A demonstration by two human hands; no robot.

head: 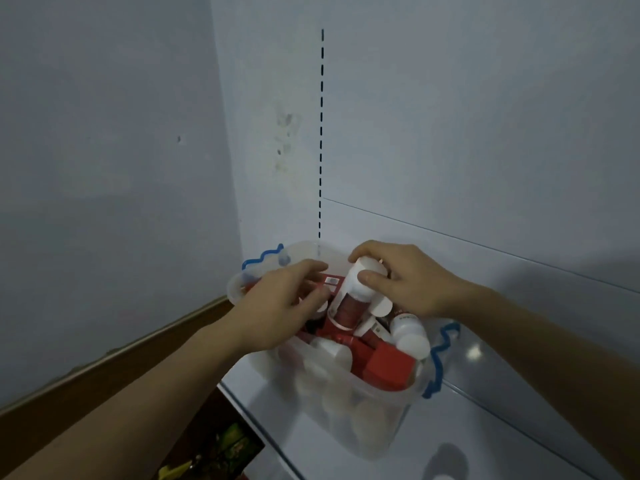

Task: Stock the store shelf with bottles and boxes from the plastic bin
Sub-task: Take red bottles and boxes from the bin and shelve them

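A clear plastic bin (367,424) with blue wavy handles stands on the white shelf (485,427), near its left end. It holds several white-capped bottles and red boxes (388,367). My right hand (401,282) grips the white cap of a red-labelled bottle (349,303) that stands tilted in the bin's far part. My left hand (280,303) reaches into the bin's left side, fingers curled around a red box (329,280) with white labels. More white-capped bottles (410,332) lie at the bin's right.
The shelf's white back panel (450,133) rises behind the bin, with a slotted upright (321,133) above it. A grey wall (104,168) with a brown baseboard is at the left. Coloured packaging (221,455) shows below the shelf edge. A round white object (443,478) sits at the bottom edge.
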